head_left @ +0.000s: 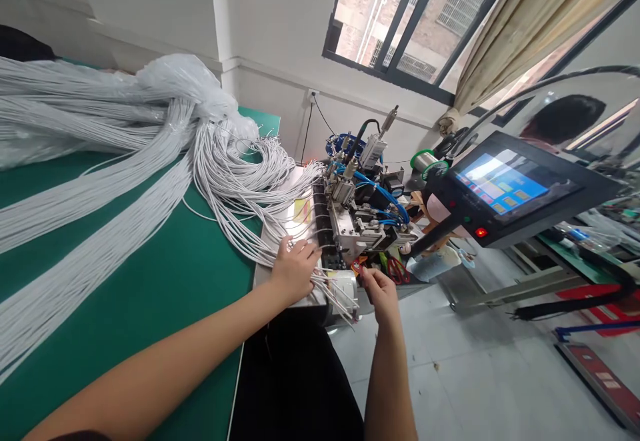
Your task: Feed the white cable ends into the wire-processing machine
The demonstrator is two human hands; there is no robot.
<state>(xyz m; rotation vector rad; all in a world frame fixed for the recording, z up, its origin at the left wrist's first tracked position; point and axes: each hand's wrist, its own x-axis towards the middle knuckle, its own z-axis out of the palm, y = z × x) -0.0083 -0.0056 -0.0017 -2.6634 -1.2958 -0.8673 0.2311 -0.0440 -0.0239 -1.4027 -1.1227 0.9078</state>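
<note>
My left hand [295, 271] is closed over a bundle of thin white cables [240, 194] at the near edge of a bench machine. Cut cable ends [340, 298] stick out to the right from beneath its palm, above a white cylindrical container [346, 284]. My right hand [381, 289] is pinched shut just right of that container. At its fingertips shows a small orange-red piece [357, 268], too small to name. The machine [357, 194], with metal cylinders and blue air hoses, stands just beyond both hands.
More white cables [90, 228] lie in long bundles across the green table [200, 334], partly in clear plastic. A touch-screen panel [510, 184] on a post stands to the right. A wire spool [425, 161] sits behind the machine. Another person's head [567, 118] shows far right.
</note>
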